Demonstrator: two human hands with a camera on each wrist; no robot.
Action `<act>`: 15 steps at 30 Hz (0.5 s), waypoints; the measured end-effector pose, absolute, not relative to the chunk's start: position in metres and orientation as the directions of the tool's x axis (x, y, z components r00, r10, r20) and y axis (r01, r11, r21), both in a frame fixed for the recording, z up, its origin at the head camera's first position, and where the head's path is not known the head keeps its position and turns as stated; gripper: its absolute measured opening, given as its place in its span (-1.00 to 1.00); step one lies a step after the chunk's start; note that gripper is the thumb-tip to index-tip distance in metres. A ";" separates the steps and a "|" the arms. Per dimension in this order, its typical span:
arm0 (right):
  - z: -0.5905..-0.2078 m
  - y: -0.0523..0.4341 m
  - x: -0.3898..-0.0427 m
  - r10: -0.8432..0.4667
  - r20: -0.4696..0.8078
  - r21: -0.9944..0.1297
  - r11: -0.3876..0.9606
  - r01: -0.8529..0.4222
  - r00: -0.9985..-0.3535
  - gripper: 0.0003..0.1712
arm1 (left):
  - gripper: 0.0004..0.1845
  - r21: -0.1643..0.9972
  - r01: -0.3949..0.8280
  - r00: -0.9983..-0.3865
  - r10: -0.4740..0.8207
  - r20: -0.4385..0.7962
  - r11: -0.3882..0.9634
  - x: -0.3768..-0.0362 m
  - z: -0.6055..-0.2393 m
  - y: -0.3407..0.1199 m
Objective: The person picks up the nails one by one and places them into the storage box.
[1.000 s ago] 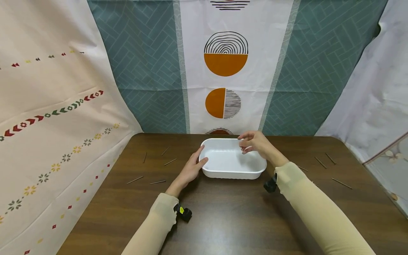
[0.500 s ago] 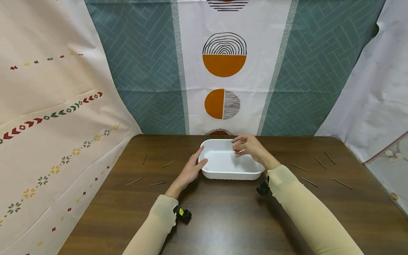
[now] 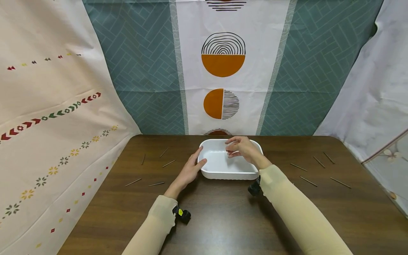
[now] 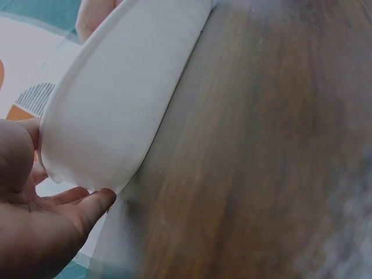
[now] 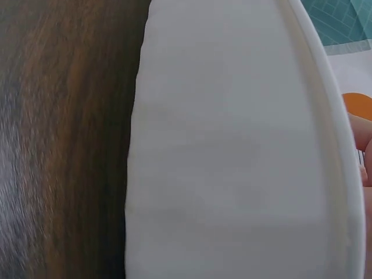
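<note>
A white rectangular tray (image 3: pixel 229 175) stands at the far middle of the table. My left hand (image 3: pixel 189 170) grips its left end, thumb over the rim; in the left wrist view that hand's fingertips (image 4: pixel 103 199) press the outer wall. My right hand (image 3: pixel 246 149) reaches over the tray, its fingers pinching a thin, short stick-like piece (image 3: pixel 227 153) just above the floor of the tray. I cannot tell what this piece is. Only the edge of that hand (image 5: pixel 365 136) shows past the tray wall in the right wrist view.
Several thin dark sticks (image 3: pixel 156 184) lie scattered on the wooden table (image 3: pixel 216 219) left of the tray. More sticks (image 3: pixel 340 182) lie to its right. Patterned cloths hang behind and at both sides. Each wrist carries a black camera (image 3: pixel 182 214).
My right hand has moved left across the tray with the thin piece in its fingers. Sticks that the right forearm partly covered now show fully. The left hand keeps its hold on the tray.
</note>
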State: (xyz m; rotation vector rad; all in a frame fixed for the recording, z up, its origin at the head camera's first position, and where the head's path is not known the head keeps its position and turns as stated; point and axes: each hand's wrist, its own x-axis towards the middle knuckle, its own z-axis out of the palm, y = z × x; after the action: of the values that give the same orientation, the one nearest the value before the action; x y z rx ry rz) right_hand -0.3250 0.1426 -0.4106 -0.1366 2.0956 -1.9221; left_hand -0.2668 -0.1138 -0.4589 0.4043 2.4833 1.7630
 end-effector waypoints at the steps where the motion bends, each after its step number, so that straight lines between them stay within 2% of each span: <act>1: -0.411 0.142 -0.325 -0.267 -0.151 -0.987 0.098 0.129 -0.952 -0.54 | -0.32 0.936 0.173 -0.963 0.252 0.095 0.307 -0.267 -0.459 -0.114; 15: -0.422 0.130 -0.328 -0.258 -0.212 -0.977 0.040 0.209 -0.942 -0.58 | -0.32 0.931 0.173 -0.965 0.242 0.096 0.321 -0.266 -0.459 -0.113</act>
State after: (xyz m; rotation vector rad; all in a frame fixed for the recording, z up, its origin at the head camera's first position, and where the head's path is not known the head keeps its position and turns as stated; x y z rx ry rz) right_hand -0.3277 0.1298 -0.4221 -0.0501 1.9936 -1.9692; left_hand -0.2662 -0.1130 -0.4586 0.3944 2.5036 1.7518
